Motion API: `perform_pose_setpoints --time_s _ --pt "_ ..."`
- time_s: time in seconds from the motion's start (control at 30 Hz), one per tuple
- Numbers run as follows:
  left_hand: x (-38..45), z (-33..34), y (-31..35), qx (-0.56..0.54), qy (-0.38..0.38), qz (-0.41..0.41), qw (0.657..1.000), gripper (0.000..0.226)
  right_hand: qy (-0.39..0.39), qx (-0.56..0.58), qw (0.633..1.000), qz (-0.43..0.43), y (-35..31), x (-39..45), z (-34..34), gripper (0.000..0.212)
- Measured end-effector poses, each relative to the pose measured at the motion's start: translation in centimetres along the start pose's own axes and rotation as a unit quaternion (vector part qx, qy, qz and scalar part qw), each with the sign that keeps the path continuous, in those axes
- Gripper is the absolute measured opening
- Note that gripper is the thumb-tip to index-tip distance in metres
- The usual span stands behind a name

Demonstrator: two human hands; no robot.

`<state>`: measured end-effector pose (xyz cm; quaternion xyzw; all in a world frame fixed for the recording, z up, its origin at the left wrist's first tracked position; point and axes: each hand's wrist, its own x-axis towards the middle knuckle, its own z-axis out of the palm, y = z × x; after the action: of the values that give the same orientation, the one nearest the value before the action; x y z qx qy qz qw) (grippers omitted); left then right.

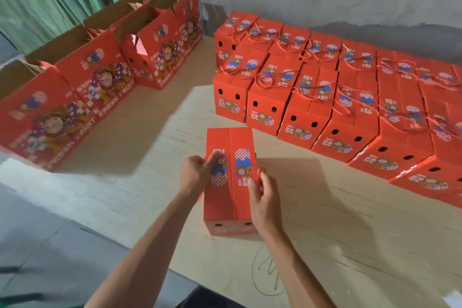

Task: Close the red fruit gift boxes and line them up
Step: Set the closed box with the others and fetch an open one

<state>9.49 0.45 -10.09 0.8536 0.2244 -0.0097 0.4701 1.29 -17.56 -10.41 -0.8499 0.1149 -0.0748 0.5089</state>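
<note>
Bare forearms, no sleeves, hands (197, 172) ringless.

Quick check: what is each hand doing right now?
Left hand: fingers pinching the left top edge of the near red box.
Right hand: fingers closed on its right edge.

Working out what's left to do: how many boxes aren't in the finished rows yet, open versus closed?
Open boxes, along the left: 3
Closed box, alone at the front: 1
Total: 4
</note>
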Motion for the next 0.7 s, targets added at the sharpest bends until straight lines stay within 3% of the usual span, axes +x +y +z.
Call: perform_pose_setpoints --time_s 0.13,0.2,0.33,0.47,0.57,0.7 --pt "-0.7 0.6 -0.3 0.022 0.032 0.072 0.997 0.052 0.075 -0.08 0.98 -0.166 0.7 0.0 0.1 0.016" --pt "-0.7 0.6 -0.3 0.038 0.039 0.099 0.994 0.05 0.073 -0.098 0.976 -0.179 0.5 0.1 0.1 0.011" --pt "-0.9 0.5 -0.5 -0.009 0.036 0.069 0.997 0.038 0.091 -0.146 0.96 -0.221 0.8 0.1 0.4 0.007" --pt "-1.0 -0.4 -0.6 0.017 -0.004 0.045 0.999 0.046 0.107 -0.198 0.937 -0.268 0.7 -0.3 0.2 0.026" --pt "-2.7 -1.9 -0.4 0.114 -0.027 0.091 0.989 0.052 0.073 -0.197 0.939 -0.272 -1.3 -1.7 0.8 0.021" --pt "-6.1 -3.2 1.2 0.051 -0.043 0.148 0.987 0.055 -0.079 -0.112 0.964 -0.228 -5.1 -3.2 2.5 0.009"
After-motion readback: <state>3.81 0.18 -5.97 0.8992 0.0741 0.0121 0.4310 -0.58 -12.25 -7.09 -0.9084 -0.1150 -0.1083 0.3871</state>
